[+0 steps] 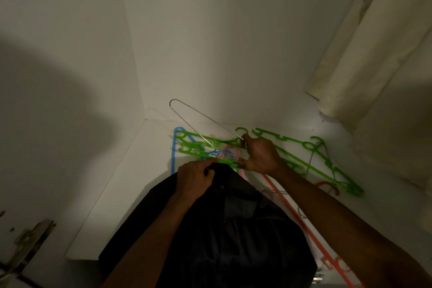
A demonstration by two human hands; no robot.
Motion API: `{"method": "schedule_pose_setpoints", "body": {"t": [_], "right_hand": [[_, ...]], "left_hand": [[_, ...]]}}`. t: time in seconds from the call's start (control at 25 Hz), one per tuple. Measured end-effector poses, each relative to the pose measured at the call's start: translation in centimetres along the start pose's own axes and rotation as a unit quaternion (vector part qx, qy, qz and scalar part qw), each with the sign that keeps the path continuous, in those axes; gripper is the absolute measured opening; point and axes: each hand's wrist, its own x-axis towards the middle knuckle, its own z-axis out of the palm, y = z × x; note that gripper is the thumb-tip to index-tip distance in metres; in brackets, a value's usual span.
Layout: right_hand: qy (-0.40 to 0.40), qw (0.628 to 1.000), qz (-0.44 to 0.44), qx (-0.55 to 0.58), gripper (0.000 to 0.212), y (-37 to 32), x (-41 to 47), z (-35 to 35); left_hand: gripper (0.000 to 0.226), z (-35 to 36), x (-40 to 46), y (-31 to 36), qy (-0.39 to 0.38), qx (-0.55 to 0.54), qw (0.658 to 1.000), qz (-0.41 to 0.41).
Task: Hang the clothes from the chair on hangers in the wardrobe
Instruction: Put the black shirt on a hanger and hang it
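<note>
A dark garment (210, 229) is lying across the lower middle of the frame, spreading from the bottom edge up to the centre, where its top edge is bunched. The left hand (194, 180) is gripping that top edge, fingers curled over the fabric. Just to its right, the right hand (260, 155) is holding a thin wire hanger (201, 121), thumb and fingers pinching the wire near its neck; the hanger's long loop is slanting up toward the upper left, ending in a rounded tip against the white back wall (210, 42).

Under and behind the hands, several green plastic hangers (313, 161) are lying in a loose heap on the white wardrobe floor (121, 182), stretching toward the right of the frame. A blue hanger (173, 154) is showing at the heap's left side, and a pink one (242, 172) is peeking out between the hands. A red-orange hanger (304, 224) is running diagonally toward the lower right corner, partly under the right forearm. A pale cream cloth (364, 54) is hanging in the upper right. A metal hinge (30, 241) is sitting in the lower left corner.
</note>
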Motion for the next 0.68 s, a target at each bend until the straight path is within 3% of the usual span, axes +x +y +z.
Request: {"method": "schedule_pose_setpoints", "body": {"t": [0.16, 0.32, 0.48, 0.6, 0.68], "right_hand": [[0.008, 0.999, 0.025, 0.045, 0.061, 0.0, -0.6, 1.1], [0.056, 0.998, -0.002, 0.03, 0.049, 0.4, -0.9, 1.0], [0.082, 0.995, -0.048, -0.001, 0.042, 0.7, -1.5, 0.8], [0.061, 0.998, 0.014, 0.032, 0.049, 1.2, -2.0, 1.2], [0.035, 0.996, 0.063, 0.056, 0.043, 1.4, -2.2, 0.7]], "left_hand": [[0.04, 0.0, 0.1, 0.0, -0.007, 0.045, 0.999, 0.017], [0.056, 0.3, 0.4, -0.5, -0.002, 0.059, 0.998, 0.016], [0.035, 0.1, 0.6, -0.2, -0.009, 0.072, 0.997, 0.009], [0.027, -0.1, 0.5, 0.1, 0.012, 0.067, 0.998, 0.008], [0.029, -0.2, 0.5, -0.1, 0.027, 0.043, 0.999, -0.003]]}}
